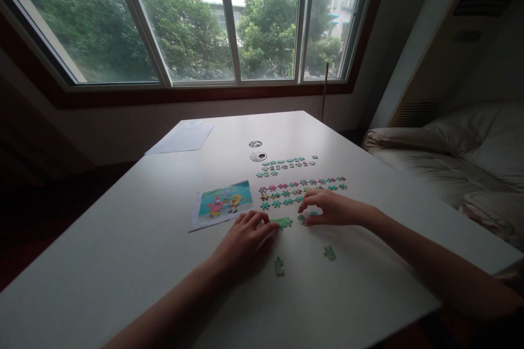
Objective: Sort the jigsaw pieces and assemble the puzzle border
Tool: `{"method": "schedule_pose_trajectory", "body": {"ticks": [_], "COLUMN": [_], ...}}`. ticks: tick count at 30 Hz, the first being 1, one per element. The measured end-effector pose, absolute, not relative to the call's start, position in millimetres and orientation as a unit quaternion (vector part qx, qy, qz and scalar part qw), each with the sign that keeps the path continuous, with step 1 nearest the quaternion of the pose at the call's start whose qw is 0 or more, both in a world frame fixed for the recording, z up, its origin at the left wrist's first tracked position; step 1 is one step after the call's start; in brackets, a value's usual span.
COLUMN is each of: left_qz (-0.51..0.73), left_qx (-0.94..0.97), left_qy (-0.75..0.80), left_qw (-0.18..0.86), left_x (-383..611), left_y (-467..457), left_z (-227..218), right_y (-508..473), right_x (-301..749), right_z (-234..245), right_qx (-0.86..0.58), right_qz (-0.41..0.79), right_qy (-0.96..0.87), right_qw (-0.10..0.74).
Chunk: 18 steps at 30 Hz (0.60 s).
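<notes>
My left hand rests on the white table, its fingertips touching a small joined cluster of green puzzle pieces. My right hand is curled, pinching a small green piece right beside that cluster. Rows of loose pink, teal and brown pieces lie just beyond my right hand. A colourful cartoon reference picture lies flat to the left of my left hand. Two single green pieces lie nearer to me.
A sheet of paper lies at the table's far left. Two round cable-hole covers sit near the far middle. A cushioned sofa stands to the right, and a large window is behind the table.
</notes>
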<state>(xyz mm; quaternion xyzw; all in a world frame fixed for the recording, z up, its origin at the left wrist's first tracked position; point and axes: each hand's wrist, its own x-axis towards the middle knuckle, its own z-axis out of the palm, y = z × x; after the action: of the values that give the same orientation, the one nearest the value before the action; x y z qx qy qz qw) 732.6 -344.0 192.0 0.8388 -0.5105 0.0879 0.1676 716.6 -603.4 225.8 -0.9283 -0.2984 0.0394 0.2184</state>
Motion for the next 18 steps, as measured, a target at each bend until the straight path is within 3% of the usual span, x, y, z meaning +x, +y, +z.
{"method": "schedule_pose_trajectory", "body": {"ticks": [18], "left_qz": [0.096], "left_qx": [0.837], "left_qy": [-0.511], "left_qw": [0.172], "left_x": [731.8], "left_y": [-344.7], "left_z": [189.8], "right_y": [-594.8], "right_x": [718.5], "right_z": [206.7], "right_qx": [-0.927], "right_qz": [-0.015], "right_qy": [-0.312], "right_qw": [0.207]}}
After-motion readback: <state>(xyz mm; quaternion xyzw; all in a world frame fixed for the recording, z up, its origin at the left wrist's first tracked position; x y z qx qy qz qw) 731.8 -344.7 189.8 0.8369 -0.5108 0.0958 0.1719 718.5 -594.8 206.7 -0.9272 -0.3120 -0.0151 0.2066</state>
